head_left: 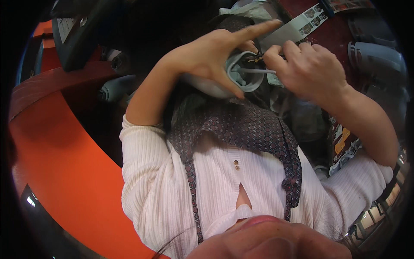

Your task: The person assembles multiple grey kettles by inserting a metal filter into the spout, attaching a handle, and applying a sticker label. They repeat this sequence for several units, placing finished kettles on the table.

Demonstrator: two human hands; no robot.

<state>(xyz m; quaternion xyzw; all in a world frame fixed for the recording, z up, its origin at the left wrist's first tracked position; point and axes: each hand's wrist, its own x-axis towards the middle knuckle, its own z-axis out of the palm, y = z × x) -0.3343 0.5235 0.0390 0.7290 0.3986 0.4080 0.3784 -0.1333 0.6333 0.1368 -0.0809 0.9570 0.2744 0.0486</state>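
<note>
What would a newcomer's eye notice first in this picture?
Top centre, the left hand grips a grey-white shell with a hollow mouth, its forefinger stretched out. Beside it, the right hand pinches thin wires at the shell's mouth. Down the left side curves a bright orange surface, and below the hands a dark patterned apron hangs over a white ribbed top.

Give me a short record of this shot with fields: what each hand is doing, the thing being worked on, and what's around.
left hand: left hand cups a grey round plastic housing, forefinger stretched out straight
right hand: right hand pinches at small dark and yellow wires at the housing's open mouth
housing: open end faces the camera, a thin rod shows inside
clothing: white ribbed top under a dark patterned apron
surroundings: orange curved surface on the left, a strip of labels above the hands
</note>
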